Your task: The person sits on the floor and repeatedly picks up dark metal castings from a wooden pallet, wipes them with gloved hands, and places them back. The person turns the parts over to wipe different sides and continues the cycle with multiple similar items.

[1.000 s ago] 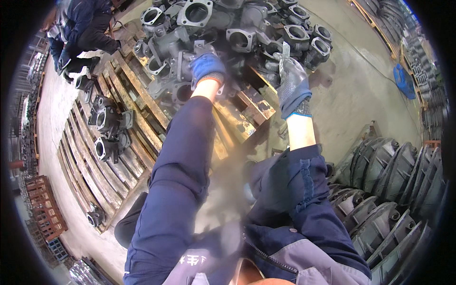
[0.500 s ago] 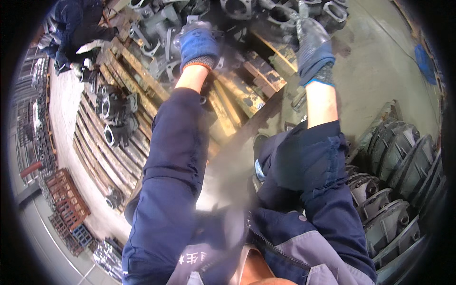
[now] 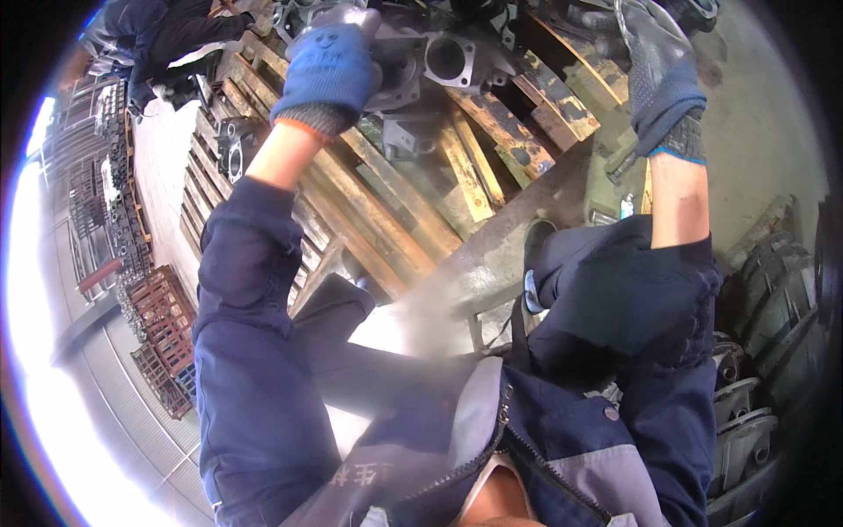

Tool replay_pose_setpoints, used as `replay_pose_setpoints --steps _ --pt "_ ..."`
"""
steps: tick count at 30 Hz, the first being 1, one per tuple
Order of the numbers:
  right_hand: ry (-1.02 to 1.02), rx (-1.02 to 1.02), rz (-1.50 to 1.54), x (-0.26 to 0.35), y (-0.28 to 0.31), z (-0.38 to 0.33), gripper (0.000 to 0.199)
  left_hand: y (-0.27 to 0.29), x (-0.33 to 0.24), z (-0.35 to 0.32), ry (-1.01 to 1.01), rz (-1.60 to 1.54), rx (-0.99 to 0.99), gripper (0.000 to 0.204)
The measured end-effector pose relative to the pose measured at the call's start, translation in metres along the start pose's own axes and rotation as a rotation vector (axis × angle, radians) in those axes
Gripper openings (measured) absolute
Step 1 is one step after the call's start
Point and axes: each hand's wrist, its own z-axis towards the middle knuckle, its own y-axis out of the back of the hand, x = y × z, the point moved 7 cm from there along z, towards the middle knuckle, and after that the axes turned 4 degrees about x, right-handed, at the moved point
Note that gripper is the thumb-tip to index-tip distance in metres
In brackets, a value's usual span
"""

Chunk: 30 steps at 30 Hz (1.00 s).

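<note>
My left hand (image 3: pixel 327 75), in a blue knit glove, is closed at the near side of a pile of grey metal castings. Its fingertips are hidden, and it appears to grip a metal casting (image 3: pixel 395 81) whose flange shows beside the glove. Just right of it, a large round bore opens in a casting flange (image 3: pixel 467 66). My right hand (image 3: pixel 660 83), in a blue glove with a grey coated palm, is raised at the upper right beyond the pallet corner. Its fingers are curled and blurred; whatever they hold cannot be made out.
A worn wooden pallet (image 3: pixel 386 180) lies under the castings. Ribbed metal housings (image 3: pixel 742 439) stand in a row at my right. A bolt-like metal piece (image 3: pixel 622 167) lies by the pallet corner. Another person (image 3: pixel 158 39) bends at the far left. Rusty crates (image 3: pixel 162 307) stand at left.
My view has turned, shifting the scene rightward. My left hand has moved left over the pallet, and a round-bored flange now shows beside it. My right hand stays raised.
</note>
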Motion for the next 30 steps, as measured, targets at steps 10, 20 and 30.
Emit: replay_pose_setpoints --steps 10,20,30 --pt "-0.017 0.073 -0.010 -0.008 -0.015 -0.014 0.023 0.002 0.095 -0.105 0.475 -1.050 0.263 0.041" --pt "-0.109 0.333 0.019 -0.033 -0.058 -0.043 0.024 -0.106 0.061 -0.255 0.966 -1.292 0.256 0.046" --pt "-0.498 0.671 -0.405 -0.121 -0.113 -0.132 0.032 -0.208 -0.058 -0.373 1.520 -1.591 0.078 0.037"
